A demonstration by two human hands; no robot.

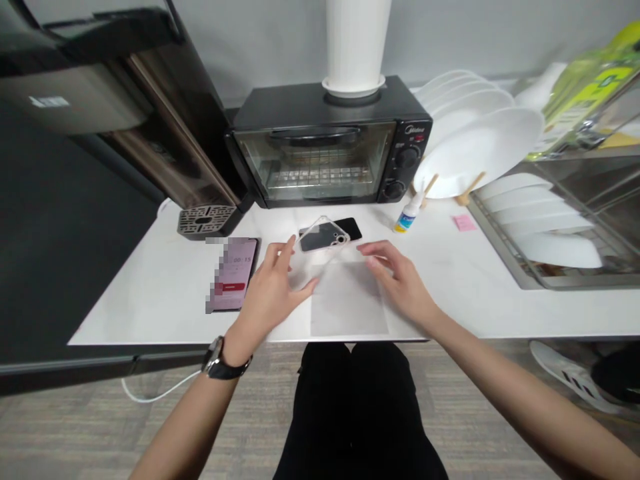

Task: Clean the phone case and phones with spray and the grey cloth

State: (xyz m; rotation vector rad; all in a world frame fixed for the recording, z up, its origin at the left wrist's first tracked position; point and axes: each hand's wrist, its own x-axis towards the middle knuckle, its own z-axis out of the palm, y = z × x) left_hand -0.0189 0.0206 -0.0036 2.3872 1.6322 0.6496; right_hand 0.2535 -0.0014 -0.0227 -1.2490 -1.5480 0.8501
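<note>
A clear phone case (324, 248) with a camera cutout is tilted over the white counter, its lower left end between the thumb and fingers of my left hand (273, 287). Behind the see-through case lies a dark phone (353, 229), partly covered by it. My right hand (397, 277) hovers just right of the case, fingers bent and apart, holding nothing. Between my hands a thin greyish square sheet (350, 310) lies flat at the counter's front edge. Left of my left hand, a second phone (235, 273) shows a timer on its lit screen.
A black toaster oven (325, 160) stands at the back with a white pot (356, 47) on top. A small spray bottle (407, 215) and pink sticky notes (465, 223) are at right, near racked plates (480, 147) and a sink (523, 267). A dispenser (205, 220) stands left.
</note>
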